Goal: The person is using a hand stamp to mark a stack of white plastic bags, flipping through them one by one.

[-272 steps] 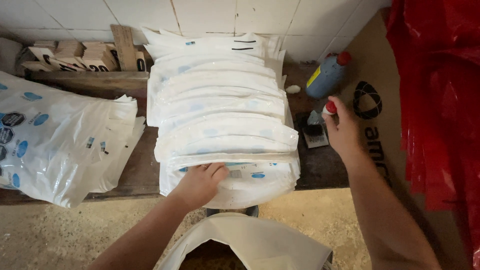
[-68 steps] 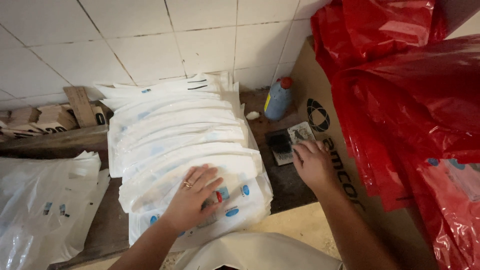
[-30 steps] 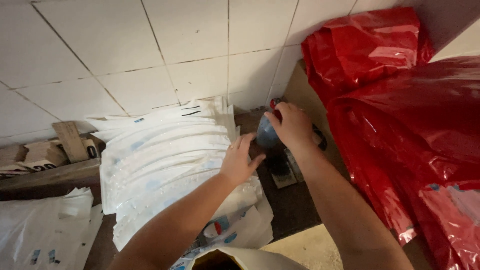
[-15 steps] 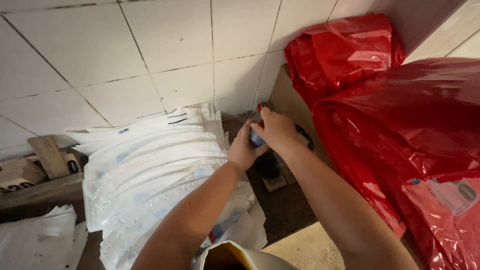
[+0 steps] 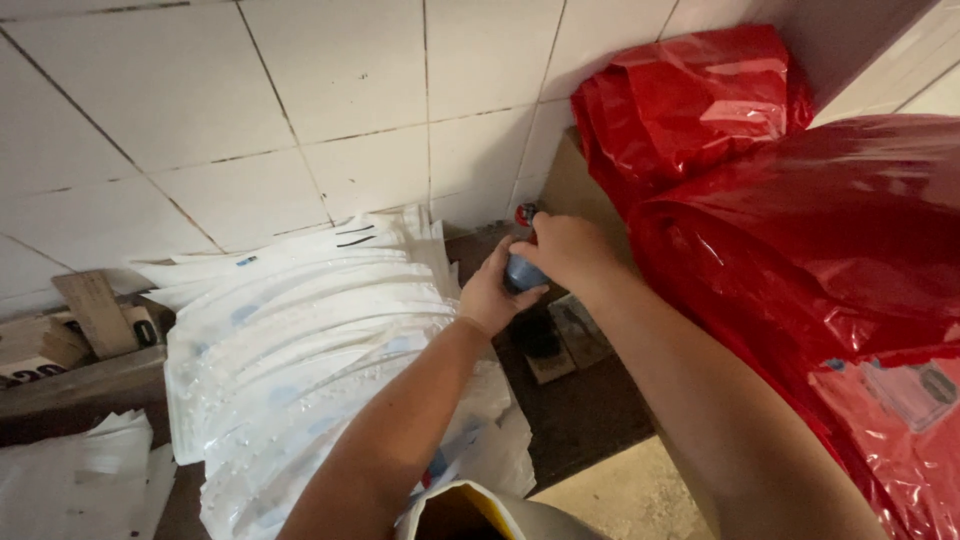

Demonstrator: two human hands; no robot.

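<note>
Two hands meet on a small grey-blue plastic bottle (image 5: 522, 272) with a red cap (image 5: 525, 213), at 1 o'clock from the stack of white plastic bags (image 5: 310, 340). The left hand (image 5: 492, 292) cups its body; the right hand (image 5: 568, 252) closes over its upper part. It seems light, rigid, smooth, perhaps slippery; the body is the best grip. Below lies a dark ink pad (image 5: 540, 340) on the wooden desk (image 5: 585, 415).
</note>
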